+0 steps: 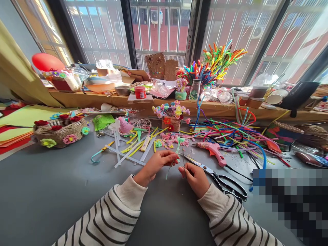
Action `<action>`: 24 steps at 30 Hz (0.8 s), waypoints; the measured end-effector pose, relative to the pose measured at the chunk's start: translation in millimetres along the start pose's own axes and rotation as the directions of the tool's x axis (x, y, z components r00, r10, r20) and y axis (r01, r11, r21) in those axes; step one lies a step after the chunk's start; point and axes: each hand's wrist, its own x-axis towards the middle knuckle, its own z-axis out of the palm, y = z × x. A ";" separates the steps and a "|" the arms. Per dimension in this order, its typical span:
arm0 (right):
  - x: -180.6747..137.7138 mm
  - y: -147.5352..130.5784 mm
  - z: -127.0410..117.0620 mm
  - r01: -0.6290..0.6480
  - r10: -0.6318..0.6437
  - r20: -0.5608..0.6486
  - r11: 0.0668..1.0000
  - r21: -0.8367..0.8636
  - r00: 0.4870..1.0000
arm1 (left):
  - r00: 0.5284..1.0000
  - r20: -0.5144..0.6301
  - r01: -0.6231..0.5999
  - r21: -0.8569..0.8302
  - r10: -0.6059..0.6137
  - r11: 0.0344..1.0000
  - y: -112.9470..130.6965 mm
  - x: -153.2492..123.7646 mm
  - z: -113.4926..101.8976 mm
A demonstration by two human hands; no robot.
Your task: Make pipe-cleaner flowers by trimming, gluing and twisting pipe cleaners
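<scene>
Two hands work above our grey tabletop (51, 191). Left hand (153, 166) pinches a green pipe-cleaner stem (172, 166); right hand (195, 177) pinches a thin wire (183, 161), scissors (220, 177) just beside.

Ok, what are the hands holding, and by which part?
The left hand pinches a green pipe-cleaner flower by its stem, just under the bloom. The right hand pinches a thin upright stem; what exactly cannot be told.
</scene>
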 end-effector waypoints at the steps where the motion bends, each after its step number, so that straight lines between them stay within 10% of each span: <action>1: -0.6 -0.5 0.0 0.011 -0.011 0.015 1.000 -0.001 1.000 | 1.000 0.002 -0.001 -0.009 0.001 1.000 0.3 -0.2 0.0; 12: -2.5 -4.0 0.2 0.082 -0.081 0.108 0.997 -0.007 0.991 | 0.995 0.084 -0.059 0.001 0.059 0.998 2.5 -2.8 1.7; 24: 0.0 3.5 0.8 0.030 -0.032 -0.046 0.999 -0.045 0.998 | 0.995 0.096 -0.028 0.051 0.023 0.998 -1.1 -0.7 1.1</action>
